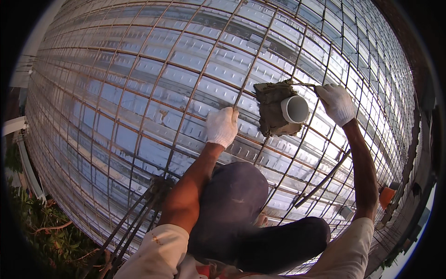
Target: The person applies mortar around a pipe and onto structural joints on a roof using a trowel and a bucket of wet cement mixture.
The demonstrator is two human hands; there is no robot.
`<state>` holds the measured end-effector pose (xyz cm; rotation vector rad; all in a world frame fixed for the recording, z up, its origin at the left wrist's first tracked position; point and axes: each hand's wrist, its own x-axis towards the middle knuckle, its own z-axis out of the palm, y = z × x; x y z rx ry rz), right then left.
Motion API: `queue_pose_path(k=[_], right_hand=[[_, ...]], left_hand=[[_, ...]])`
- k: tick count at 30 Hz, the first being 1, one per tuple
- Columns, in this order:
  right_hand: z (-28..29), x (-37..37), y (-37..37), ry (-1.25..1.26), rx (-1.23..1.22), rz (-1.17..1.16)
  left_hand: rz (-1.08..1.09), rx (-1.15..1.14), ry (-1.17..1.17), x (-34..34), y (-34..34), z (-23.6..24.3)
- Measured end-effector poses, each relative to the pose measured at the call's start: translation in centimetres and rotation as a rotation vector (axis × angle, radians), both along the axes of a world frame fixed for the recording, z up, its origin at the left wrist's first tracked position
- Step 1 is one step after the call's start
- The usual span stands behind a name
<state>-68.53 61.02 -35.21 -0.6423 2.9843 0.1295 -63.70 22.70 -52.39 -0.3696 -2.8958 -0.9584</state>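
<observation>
A short white plastic pipe (297, 110) stands up through the steel mesh, with wet grey-brown mortar (271, 109) heaped around its left side and base. My right hand (336, 103), in a white knitted glove, is closed around the handle of what looks like a trowel. Its thin metal neck (304, 84) reaches left to the mortar's upper edge; the blade is hidden or coated. Left of the mortar, my gloved left hand (222, 126) grips a rebar (239, 95) of the mesh, its fingertips curled out of sight.
Rusty rebar mesh covers ribbed shiny metal decking (195, 83). My bent knees (239, 190) are just below the hands. A loose bar (323, 179) lies aslant on the right, near an orange container (387, 196). Upright rebars (134, 223) rise at lower left, beside plants (51, 228) beyond the edge.
</observation>
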Motion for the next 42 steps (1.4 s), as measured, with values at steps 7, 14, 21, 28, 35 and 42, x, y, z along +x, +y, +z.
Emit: queue_pose_path(k=[7,14,21,28,35,42], right_hand=[[0.3,0.5,0.2,0.044,-0.036,-0.116],[-1.6,0.9,-0.9,-0.032,0.298,-0.082],[3.4,1.9,-0.7,-0.063,0.257,-0.055],[5.8,4.9,-11.5,-0.582,-0.792,-0.892],[-1.5,10.8,-20.2,-0.696,-1.066,-1.024],[-11.1,11.9,-24.0,-0.441,-1.088,-1.228]], left_hand=[[-0.013,-0.017,0.005,-0.1,-0.2,-0.3],[-0.007,0.008,0.009,-0.2,0.1,-0.4],[-0.014,0.005,-0.018,-0.3,0.1,0.3],[0.005,-0.056,0.007,0.1,-0.4,-0.2],[0.001,-0.021,-0.031,0.1,0.5,-0.1],[0.011,0.002,-0.111,-0.2,0.3,0.5]])
